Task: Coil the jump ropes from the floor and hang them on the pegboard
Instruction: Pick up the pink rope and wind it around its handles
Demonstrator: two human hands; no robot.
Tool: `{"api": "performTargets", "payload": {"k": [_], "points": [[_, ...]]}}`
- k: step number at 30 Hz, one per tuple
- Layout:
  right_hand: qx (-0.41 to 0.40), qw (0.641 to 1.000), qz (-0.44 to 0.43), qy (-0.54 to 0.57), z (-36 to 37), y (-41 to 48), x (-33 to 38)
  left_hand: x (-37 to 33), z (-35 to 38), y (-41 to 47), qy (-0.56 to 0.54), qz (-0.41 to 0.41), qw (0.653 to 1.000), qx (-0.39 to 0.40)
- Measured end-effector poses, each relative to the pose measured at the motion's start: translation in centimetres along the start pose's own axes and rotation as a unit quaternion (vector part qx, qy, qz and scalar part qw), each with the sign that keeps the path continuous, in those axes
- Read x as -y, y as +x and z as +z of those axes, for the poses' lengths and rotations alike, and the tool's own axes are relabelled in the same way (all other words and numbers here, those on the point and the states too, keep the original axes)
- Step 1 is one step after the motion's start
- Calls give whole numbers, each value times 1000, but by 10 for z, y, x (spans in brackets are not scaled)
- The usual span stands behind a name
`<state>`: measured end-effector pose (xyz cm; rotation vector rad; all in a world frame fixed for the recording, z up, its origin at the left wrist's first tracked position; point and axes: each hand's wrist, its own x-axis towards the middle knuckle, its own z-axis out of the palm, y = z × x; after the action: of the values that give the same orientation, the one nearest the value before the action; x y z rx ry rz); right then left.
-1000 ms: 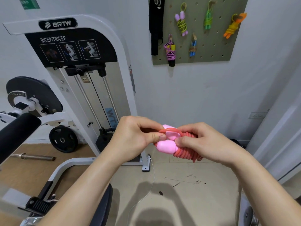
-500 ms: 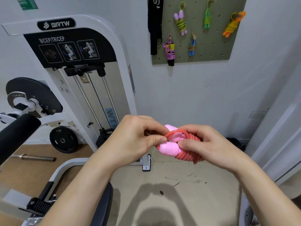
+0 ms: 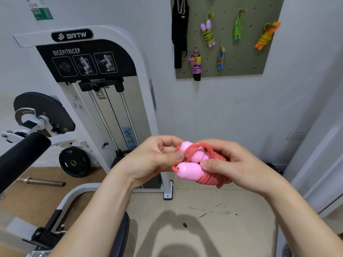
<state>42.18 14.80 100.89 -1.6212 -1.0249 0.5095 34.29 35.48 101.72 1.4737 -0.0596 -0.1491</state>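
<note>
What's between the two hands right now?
Head view: the coiled red rope with its two pink handles. The left hand pinches a rope loop; the right hand grips the coil. No bare gap.

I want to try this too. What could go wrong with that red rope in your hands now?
The loose loop pinched by the left hand could slip out, so the red rope held by the right hand uncoils. A pink handle might also pop free. The pegboard is already crowded, so hanging could knock another rope.
</note>
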Motion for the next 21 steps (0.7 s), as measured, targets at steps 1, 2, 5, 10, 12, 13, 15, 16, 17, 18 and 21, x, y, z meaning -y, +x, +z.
{"api": "performTargets", "payload": {"k": [1, 2, 5, 10, 12, 13, 15, 16, 17, 18, 21], "points": [[0, 1000, 8, 4, -1, 1, -1, 1, 1, 0, -2, -1, 1000, -6], [8, 1000, 22, 10, -1, 0, -2, 3, 1, 0, 1, -6, 1000, -15], [43, 999, 27, -11, -2, -3, -3, 12, 2, 2, 0, -11, 999, -49], [24, 992, 19, 122, 13, -7, 2, 13, 13, 8, -26, 65, 992, -102], [1, 992, -1, 130, 18, -5, 1, 12, 14, 12, -11, 94, 988, -119], [-7, 992, -10, 125, 19, -5, -1, 12, 15, 13, -9, 100, 986, -131], [-21, 991, -16, 128, 20, -4, -5, 14, 18, 14, -47, 92, 982, -157], [-25, 990, -13, 138, 21, -4, -6, 17, 20, 14, -87, 82, 979, -167], [-29, 988, -9, 149, 21, -4, -8, 21, 23, 15, -133, 67, 974, -173], [-33, 986, -3, 161, 21, -5, -8, 26, 26, 14, -171, 48, 968, -176], [-35, 983, 11, 178, 20, -7, -10, 39, 34, 11, -216, 0, 959, -181]]}}
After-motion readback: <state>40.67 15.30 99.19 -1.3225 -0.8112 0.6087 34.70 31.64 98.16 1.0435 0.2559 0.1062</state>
